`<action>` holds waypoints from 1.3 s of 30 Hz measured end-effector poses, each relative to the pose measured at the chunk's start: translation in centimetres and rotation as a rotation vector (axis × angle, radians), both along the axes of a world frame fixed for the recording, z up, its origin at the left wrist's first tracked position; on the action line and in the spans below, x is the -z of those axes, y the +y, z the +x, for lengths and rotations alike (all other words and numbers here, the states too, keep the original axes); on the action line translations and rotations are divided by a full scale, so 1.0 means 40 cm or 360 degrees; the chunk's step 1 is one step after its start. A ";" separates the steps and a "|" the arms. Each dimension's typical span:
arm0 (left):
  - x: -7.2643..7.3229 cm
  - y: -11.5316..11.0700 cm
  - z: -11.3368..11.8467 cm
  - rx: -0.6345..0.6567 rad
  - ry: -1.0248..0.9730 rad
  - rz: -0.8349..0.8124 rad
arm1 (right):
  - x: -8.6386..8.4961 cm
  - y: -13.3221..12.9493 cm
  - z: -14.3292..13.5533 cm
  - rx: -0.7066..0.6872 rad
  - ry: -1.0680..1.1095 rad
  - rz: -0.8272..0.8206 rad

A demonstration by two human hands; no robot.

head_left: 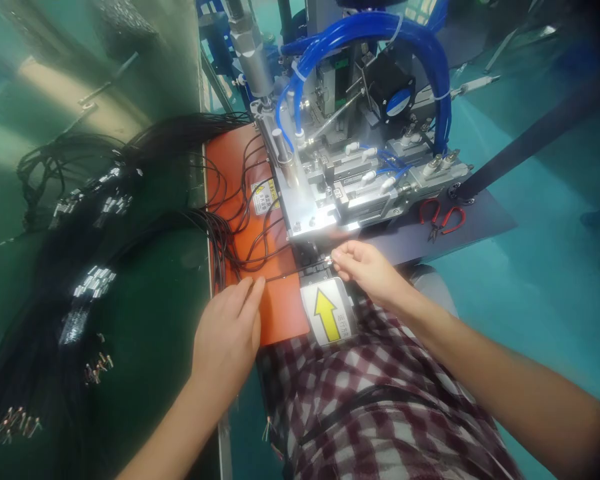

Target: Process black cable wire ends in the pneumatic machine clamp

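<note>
A thin black cable [295,272] stretches between my two hands across the machine's near end. My left hand [230,320] pinches it over the orange board [285,310]. With thumb and forefinger together, my right hand [355,260] grips the cable's tip end, which looks pale and metallic. Just below the cable is a white plate with a yellow arrow [327,313] pointing away from me. The metal machine [320,213] stands right behind my right hand. Several more black cables [220,233] run over the orange board into the machine's left side.
Bundles of black cables with silvery ends [95,283] lie on the dark green table [145,387] at left. Red-handled cutters [441,219] rest on the grey board [480,220] at right. Blue air hoses [370,27] arch above the machine.
</note>
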State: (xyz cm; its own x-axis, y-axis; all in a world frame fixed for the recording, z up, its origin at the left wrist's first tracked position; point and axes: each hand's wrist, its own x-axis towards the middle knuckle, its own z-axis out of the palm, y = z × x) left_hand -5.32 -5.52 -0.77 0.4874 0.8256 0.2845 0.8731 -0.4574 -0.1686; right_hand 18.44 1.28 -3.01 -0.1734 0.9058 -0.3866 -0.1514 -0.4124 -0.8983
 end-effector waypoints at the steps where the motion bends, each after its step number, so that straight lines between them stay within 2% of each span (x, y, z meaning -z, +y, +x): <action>1: 0.001 0.000 0.000 -0.0002 -0.0011 0.0004 | 0.000 -0.001 0.000 0.0004 0.0001 0.0002; 12: 0.018 -0.005 0.001 -0.0072 -0.0135 0.0032 | 0.005 -0.003 0.006 -0.0076 0.0036 -0.0036; 23: 0.020 -0.004 0.002 -0.0085 -0.0142 0.0036 | 0.027 -0.019 -0.006 0.0008 -0.0249 0.0224; 28: 0.020 -0.006 0.002 -0.0111 -0.0141 0.0029 | 0.044 -0.022 -0.010 0.0045 -0.0256 0.0287; 33: 0.018 -0.004 0.003 -0.0099 -0.0150 0.0034 | 0.056 -0.037 0.025 0.0137 -0.0299 0.0231; 39: 0.020 -0.006 0.000 -0.0102 -0.0138 0.0042 | 0.075 -0.101 0.083 0.0250 -0.0405 0.0127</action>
